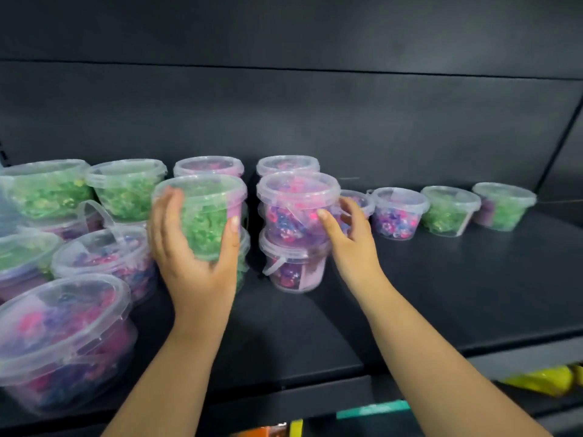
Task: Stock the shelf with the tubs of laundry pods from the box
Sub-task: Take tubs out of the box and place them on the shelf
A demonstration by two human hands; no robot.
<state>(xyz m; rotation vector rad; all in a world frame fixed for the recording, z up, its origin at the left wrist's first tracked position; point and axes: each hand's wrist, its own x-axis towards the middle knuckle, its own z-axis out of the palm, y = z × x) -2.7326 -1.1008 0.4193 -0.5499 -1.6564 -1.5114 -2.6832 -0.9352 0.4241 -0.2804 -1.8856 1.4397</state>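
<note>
Two bare forearms rise from the bottom edge toward a dark shelf [441, 294], and close on the left a large pink tub [63, 342] of pink and purple pods stands at the shelf's front lip. The left hand [192, 244] grips a green tub [202, 212] of laundry pods, thumb across its front and fingers wrapped round its left side. This tub sits above another one whose green contents just show behind the thumb; whether the two touch I cannot tell. The right hand [350, 244] holds a pink tub [293, 206] just beside it, thumb on the front wall and fingers curled round the right side. That tub is stacked on a lower pink tub [293, 269] whose handle hangs down at the left. Behind the two stacks stand two more pink lidded tubs [208, 167]. Further left is a cluster of bigger green tubs [126, 187] and pink ones. To the right, a row of small tubs [449, 211] runs along the back panel [315, 115], purple and then green. Below the shelf edge at the right, something yellow [542, 380] shows.
</note>
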